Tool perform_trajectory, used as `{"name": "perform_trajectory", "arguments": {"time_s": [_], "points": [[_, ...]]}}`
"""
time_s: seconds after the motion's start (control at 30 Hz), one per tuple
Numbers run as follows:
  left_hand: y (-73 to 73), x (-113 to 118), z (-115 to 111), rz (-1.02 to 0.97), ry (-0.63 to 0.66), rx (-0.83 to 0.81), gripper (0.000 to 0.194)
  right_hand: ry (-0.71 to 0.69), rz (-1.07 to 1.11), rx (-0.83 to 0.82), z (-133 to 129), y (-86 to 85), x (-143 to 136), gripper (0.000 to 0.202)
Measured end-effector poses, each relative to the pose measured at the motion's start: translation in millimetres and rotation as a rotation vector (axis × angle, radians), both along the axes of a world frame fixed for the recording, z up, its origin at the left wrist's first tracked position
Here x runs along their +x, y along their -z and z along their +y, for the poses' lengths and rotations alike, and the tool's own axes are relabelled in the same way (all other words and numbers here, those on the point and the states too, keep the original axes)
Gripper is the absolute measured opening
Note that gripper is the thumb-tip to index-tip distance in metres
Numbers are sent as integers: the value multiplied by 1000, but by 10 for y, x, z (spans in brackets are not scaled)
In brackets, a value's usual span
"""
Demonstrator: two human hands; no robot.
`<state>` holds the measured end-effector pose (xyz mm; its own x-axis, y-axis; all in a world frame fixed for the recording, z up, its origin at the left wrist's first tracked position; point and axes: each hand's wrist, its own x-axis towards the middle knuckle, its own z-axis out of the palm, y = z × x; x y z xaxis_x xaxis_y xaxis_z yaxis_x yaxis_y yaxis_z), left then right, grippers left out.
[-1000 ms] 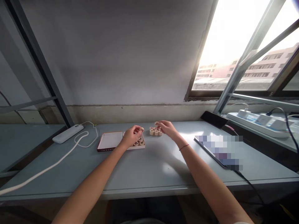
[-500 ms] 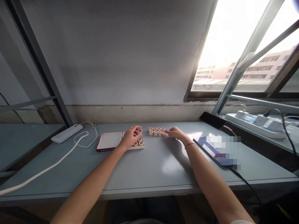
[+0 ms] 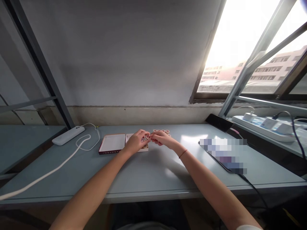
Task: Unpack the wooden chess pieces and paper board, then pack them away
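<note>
Between both hands is a round wooden piece with a red character (image 3: 148, 136). My left hand (image 3: 137, 140) is closed on its left side, above the right part of the open box. The fingertips of my right hand (image 3: 161, 138) pinch the same piece from the right. The box's lid part (image 3: 112, 143), white inside with a red edge, lies at the left. A few pieces show below my left fingers in the box. Behind my right hand stand rows of round pieces (image 3: 163, 131), partly hidden by it.
A white power bank (image 3: 68, 135) with a white cable (image 3: 55, 170) lies at the left. At the right are a tablet-like device (image 3: 220, 156), partly pixelated, a black object (image 3: 219, 122) and a white power strip (image 3: 263, 129). Metal posts rise on both sides.
My right hand has moved left from the rows of pieces to my left hand and taken hold of the red-marked piece. My left hand has moved slightly right with that piece.
</note>
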<state>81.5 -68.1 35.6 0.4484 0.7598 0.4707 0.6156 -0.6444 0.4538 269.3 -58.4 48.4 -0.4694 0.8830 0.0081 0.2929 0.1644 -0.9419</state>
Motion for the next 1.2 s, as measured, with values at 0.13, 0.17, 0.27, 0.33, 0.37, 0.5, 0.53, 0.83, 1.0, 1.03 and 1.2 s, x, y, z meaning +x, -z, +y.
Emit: {"name": "perform_trajectory", "arguments": {"time_s": [0.13, 0.17, 0.27, 0.33, 0.37, 0.5, 0.53, 0.83, 1.0, 1.03, 1.2], "points": [[24, -15, 25, 37, -31, -25, 37, 101, 56, -22, 94, -40, 169, 28], [26, -24, 32, 46, -42, -31, 39, 180, 64, -12, 126, -55, 255, 26], [26, -60, 51, 76, -70, -38, 40, 443, -23, 2, 227, -62, 575, 20], [25, -85, 62, 93, -92, -44, 38, 500, -144, -34, 285, -18, 769, 19], [26, -94, 66, 97, -99, -46, 37, 512, -207, -58, 309, 16, 841, 19], [27, -100, 68, 111, -94, -31, 33, 486, -367, -112, 366, 165, 951, 20], [26, -95, 65, 116, -92, -23, 32, 476, -386, -115, 374, 191, 951, 21], [34, -101, 64, 117, -89, -22, 30, 360, -616, 8, 401, 238, 940, 39], [39, -99, 81, 129, -94, -22, 30, 381, -807, 177, 427, 270, 894, 26], [25, -102, 83, 141, -102, -17, 30, 376, -811, 179, 426, 266, 901, 25], [-85, -249, 151, 270, -248, 26, 31, 384, -704, 236, 365, 159, 831, 26]]}}
